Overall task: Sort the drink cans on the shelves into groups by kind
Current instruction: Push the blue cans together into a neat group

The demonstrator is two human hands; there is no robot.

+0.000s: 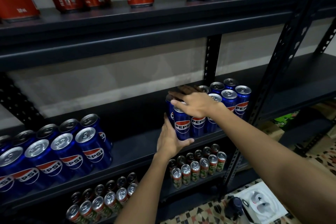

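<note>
Both hands bracket one upright blue can (182, 123): left hand (170, 141) cups its base, right hand (195, 102) lies flat on top.

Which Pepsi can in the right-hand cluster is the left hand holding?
The front-left corner Pepsi can: the left hand cups its side and base, while the right hand rests on the neighbouring tops.
</note>
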